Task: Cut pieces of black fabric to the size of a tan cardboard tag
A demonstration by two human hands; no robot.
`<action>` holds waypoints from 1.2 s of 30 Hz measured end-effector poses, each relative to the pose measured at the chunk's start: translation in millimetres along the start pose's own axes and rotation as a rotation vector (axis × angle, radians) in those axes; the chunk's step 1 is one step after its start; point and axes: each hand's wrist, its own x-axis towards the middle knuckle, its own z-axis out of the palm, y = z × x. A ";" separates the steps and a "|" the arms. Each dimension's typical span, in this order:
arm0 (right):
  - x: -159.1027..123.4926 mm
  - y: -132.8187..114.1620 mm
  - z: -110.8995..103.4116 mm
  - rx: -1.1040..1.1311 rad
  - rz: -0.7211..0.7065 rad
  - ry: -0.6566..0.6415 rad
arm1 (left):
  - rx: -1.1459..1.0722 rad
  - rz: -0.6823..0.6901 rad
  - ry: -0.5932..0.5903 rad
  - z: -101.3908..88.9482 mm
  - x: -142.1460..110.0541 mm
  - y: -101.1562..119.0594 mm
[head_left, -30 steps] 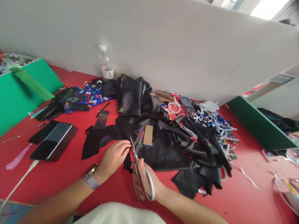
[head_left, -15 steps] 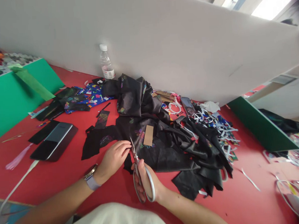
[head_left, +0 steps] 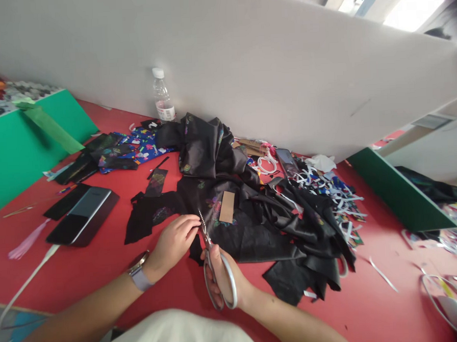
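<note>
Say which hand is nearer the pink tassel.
Left. The left hand lies right of the pink tassel, at the edge of the black cloth; the right hand, holding scissors, is farther right.

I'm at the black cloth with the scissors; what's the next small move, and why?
I'd probably ease the left hand slightly left before closing the scissors held in the right hand: its fingertips sit right beside the blades, at the black cloth.

Evenly bright | white glare (head_left: 415,3) upper right | soft shadows | edges stretched, lower-right blurred
</note>
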 end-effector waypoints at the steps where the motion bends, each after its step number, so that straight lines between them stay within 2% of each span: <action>1: -0.3 -0.4 0.1 -0.003 0.002 0.001 | 0.002 0.001 -0.004 0.2 -0.2 -0.3; 36: -1.5 -9.3 0.7 -0.015 0.036 -0.035 | 0.013 0.012 -0.005 -1.7 0.9 1.2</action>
